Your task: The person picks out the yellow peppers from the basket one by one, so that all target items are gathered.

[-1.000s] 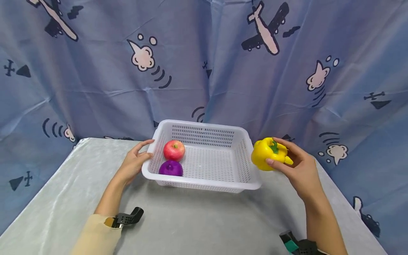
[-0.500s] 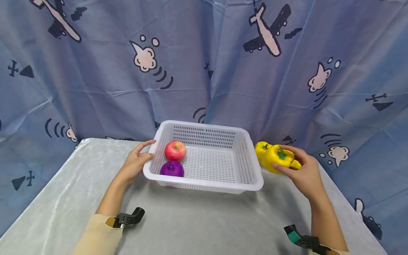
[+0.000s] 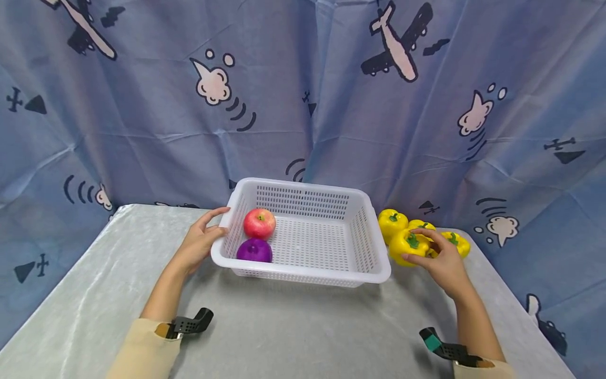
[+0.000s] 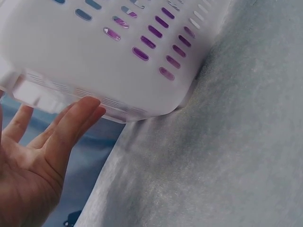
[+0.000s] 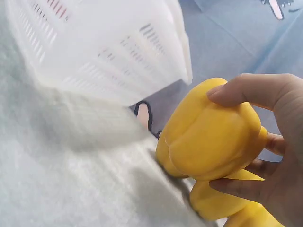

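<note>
A white plastic basket point(image 3: 303, 271) stands on the table, holding a red apple point(image 3: 259, 223) and a shiny purple round thing point(image 3: 254, 250) at its left end. My left hand point(image 3: 201, 242) touches the basket's left rim with its fingers fairly straight. To the right of the basket, my right hand point(image 3: 445, 266) grips a yellow bell pepper point(image 3: 408, 247) between thumb and fingers. In the right wrist view, the gripped bell pepper point(image 5: 215, 135) is right in front of other yellow ones, which it partly hides.
More yellow bell peppers lie behind and beside the gripped one, including one by the basket point(image 3: 391, 223) and one farther right point(image 3: 457, 243). A grey-white cloth covers the table point(image 3: 303, 331). A blue patterned curtain point(image 3: 284, 105) hangs directly behind.
My right hand has moved down and slightly right with the yellow bell pepper, and other yellow bell peppers have come into view behind it. My left hand and the basket stay in place.
</note>
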`<state>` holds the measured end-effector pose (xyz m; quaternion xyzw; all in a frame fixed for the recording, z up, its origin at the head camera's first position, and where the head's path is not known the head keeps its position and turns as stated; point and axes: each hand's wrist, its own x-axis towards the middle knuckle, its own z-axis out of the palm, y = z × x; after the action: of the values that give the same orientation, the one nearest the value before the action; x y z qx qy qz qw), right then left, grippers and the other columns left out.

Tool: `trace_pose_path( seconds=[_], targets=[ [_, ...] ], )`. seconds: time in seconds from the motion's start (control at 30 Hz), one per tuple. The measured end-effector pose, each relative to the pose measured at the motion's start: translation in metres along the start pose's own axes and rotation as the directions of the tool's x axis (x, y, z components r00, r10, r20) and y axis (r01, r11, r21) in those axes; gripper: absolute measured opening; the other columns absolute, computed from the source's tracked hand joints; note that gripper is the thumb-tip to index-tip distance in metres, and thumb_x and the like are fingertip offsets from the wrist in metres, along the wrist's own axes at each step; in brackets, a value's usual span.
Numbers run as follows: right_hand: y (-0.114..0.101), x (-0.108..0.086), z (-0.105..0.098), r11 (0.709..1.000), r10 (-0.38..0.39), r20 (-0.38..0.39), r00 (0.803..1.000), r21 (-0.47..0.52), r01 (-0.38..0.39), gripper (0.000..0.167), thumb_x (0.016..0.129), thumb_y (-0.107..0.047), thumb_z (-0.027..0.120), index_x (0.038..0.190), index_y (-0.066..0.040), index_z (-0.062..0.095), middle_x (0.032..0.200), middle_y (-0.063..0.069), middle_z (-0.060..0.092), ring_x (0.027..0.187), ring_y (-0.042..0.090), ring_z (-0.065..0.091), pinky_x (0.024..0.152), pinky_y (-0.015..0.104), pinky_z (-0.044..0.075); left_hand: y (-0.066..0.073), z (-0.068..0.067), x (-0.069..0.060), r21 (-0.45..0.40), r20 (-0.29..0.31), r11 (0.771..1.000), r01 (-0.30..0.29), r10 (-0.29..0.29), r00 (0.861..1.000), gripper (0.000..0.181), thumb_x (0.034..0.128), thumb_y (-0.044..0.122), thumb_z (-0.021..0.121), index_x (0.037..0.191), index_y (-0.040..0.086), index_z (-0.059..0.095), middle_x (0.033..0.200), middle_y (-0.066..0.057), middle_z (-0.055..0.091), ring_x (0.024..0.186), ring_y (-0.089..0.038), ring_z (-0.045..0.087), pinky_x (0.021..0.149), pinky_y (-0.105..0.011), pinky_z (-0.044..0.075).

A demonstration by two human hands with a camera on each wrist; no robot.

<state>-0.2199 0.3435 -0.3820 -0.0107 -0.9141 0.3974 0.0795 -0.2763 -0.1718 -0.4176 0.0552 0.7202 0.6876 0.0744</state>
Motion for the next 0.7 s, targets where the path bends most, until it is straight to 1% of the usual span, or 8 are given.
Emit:
trace_pose_path(
  seconds=[0.07, 0.13, 0.23, 0.4, 0.6, 0.7],
  targets=[
    [0.003, 0.001, 0.001, 0.999, 0.032, 0.020, 0.999, 0.016, -0.032, 0.069, 0.088, -0.032, 0.078, 0.145, -0.009, 0.048, 0.151, 0.020, 0.044, 0.124, 0.036, 0.049, 0.106, 0.047, 0.048, 0.001, 0.000, 0.000, 0.003, 0.001, 1.000, -0.001, 0.001, 1.000, 0.060, 0.0982, 0.010, 0.051, 0.156, 0.016, 0.034, 0.144, -0.033, 0.051, 0.100, -0.012, 0.067, 0.076, -0.032, 0.059],
    [0.007, 0.002, 0.003, 0.998, 0.052, 0.041, 0.998, 0.042, -0.054, 0.071, 0.088, -0.032, 0.078, 0.146, -0.009, 0.046, 0.153, 0.022, 0.041, 0.130, 0.042, 0.044, 0.110, 0.063, 0.038, 0.001, -0.001, 0.000, 0.005, 0.004, 1.000, 0.000, 0.000, 1.000, 0.060, 0.0982, 0.010, 0.051, 0.156, 0.016, 0.033, 0.145, -0.033, 0.051, 0.101, -0.012, 0.066, 0.076, -0.031, 0.059],
    [0.013, 0.003, 0.005, 0.996, 0.057, 0.052, 0.997, 0.060, -0.060, 0.071, 0.088, -0.033, 0.079, 0.146, -0.007, 0.046, 0.154, 0.022, 0.040, 0.133, 0.041, 0.041, 0.113, 0.066, 0.033, 0.001, -0.001, 0.000, 0.007, 0.008, 1.000, -0.001, 0.001, 1.000, 0.060, 0.0984, 0.010, 0.050, 0.156, 0.016, 0.033, 0.145, -0.033, 0.050, 0.102, -0.013, 0.066, 0.077, -0.031, 0.058],
    [0.020, 0.005, 0.009, 0.994, 0.051, 0.075, 0.996, 0.095, -0.058, 0.071, 0.087, -0.030, 0.079, 0.145, -0.005, 0.046, 0.153, 0.021, 0.041, 0.139, 0.044, 0.037, 0.114, 0.069, 0.030, 0.001, -0.001, 0.000, 0.006, 0.009, 1.000, -0.004, 0.004, 1.000, 0.060, 0.0984, 0.010, 0.050, 0.156, 0.016, 0.033, 0.145, -0.033, 0.050, 0.103, -0.015, 0.066, 0.076, -0.031, 0.058],
    [0.027, 0.005, 0.014, 0.996, 0.040, 0.076, 0.996, 0.072, -0.045, 0.068, 0.088, -0.030, 0.078, 0.143, -0.004, 0.048, 0.150, 0.021, 0.045, 0.131, 0.036, 0.041, 0.113, 0.064, 0.033, 0.001, 0.000, 0.000, 0.006, 0.006, 1.000, -0.001, 0.001, 1.000, 0.060, 0.0983, 0.010, 0.050, 0.156, 0.016, 0.033, 0.143, -0.035, 0.051, 0.102, -0.014, 0.066, 0.076, -0.031, 0.058],
    [0.029, 0.006, 0.014, 0.996, 0.041, 0.075, 0.996, 0.071, -0.046, 0.069, 0.089, -0.031, 0.078, 0.144, -0.004, 0.047, 0.151, 0.021, 0.044, 0.130, 0.036, 0.042, 0.112, 0.064, 0.034, 0.001, 0.000, -0.001, 0.004, 0.003, 1.000, 0.000, 0.000, 1.000, 0.060, 0.0982, 0.010, 0.050, 0.155, 0.016, 0.034, 0.143, -0.034, 0.051, 0.101, -0.013, 0.066, 0.077, -0.031, 0.058]
  ],
)
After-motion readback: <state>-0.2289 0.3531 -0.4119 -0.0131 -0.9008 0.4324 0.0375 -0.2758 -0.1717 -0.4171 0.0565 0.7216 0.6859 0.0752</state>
